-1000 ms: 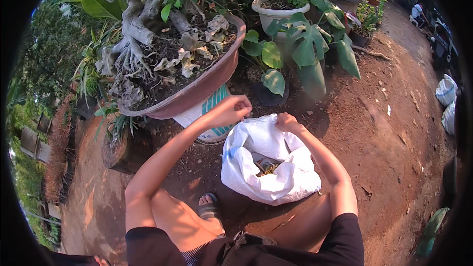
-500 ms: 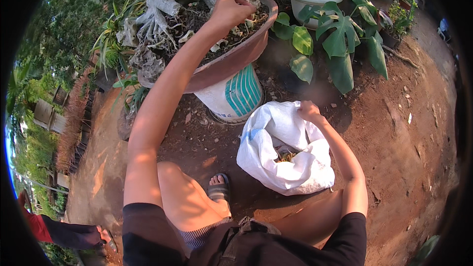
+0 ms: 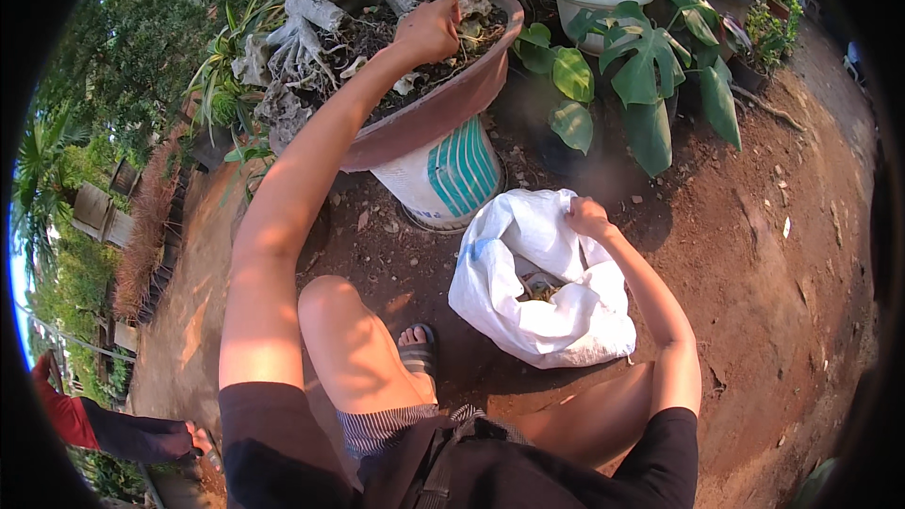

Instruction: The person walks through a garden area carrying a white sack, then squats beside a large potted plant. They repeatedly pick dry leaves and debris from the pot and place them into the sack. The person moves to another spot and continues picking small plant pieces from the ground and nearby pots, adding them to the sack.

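My left hand (image 3: 428,32) is closed over the soil of a wide reddish-brown pot (image 3: 429,123), its fingertips turned away so that whatever they pinch is hidden. Just right of it, a pale rough rock (image 3: 474,2) sits near the pot's rim. Thick grey roots of a gnarled tree (image 3: 309,9) spread over the soil to the left. With bent fingers, my right hand (image 3: 589,217) grips the far right edge of a white woven sack (image 3: 575,339). The sack stands open on the ground, and some dry plant litter (image 3: 541,290) shows inside.
An upturned white bucket with green stripes (image 3: 459,174) supports the pot. To the right stand a white planter (image 3: 596,11) and a broad-leaved plant (image 3: 650,66). Another person's leg and sandalled foot (image 3: 203,443) appear at lower left. Brown bare earth (image 3: 754,320) lies around.
My left hand has drawn back a little from the pale rock, its fingers now curled in, and more of the rock shows. My right hand keeps its grip on the sack.
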The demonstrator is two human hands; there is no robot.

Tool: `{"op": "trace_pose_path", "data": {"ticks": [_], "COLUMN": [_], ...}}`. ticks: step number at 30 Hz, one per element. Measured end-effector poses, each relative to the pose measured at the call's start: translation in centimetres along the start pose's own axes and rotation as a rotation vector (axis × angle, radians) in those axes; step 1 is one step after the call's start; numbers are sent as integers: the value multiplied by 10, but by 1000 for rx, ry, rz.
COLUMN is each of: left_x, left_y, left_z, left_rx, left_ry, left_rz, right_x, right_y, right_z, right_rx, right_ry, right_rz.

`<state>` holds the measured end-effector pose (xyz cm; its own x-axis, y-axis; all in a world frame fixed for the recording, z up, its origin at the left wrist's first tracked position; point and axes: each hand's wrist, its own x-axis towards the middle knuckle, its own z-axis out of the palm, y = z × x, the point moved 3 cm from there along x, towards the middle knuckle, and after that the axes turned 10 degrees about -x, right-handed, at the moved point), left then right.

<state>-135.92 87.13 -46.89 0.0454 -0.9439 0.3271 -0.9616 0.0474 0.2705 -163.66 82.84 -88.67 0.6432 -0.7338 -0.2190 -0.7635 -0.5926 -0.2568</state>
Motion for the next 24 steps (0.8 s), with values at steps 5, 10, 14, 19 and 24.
{"op": "trace_pose_path", "data": {"ticks": [5, 10, 14, 19, 24], "left_x": [-8, -7, -11, -14, -14], "left_y": [-11, -10, -4, -2, -4], "left_z": [11, 16, 15, 8, 7], "left_rx": [47, 108, 23, -49, -98], "left_ry": [114, 156, 91, 76, 33], "left_rz": [61, 84, 85, 112, 65], "right_x": [-8, -14, -16, -20, -26], "right_y": [9, 10, 7, 8, 13], "right_z": [0, -7, -6, -5, -8], "right_rx": [14, -30, -82, -90, -101], "right_ry": [14, 16, 3, 8, -43], "right_rz": [-3, 9, 19, 12, 87]}}
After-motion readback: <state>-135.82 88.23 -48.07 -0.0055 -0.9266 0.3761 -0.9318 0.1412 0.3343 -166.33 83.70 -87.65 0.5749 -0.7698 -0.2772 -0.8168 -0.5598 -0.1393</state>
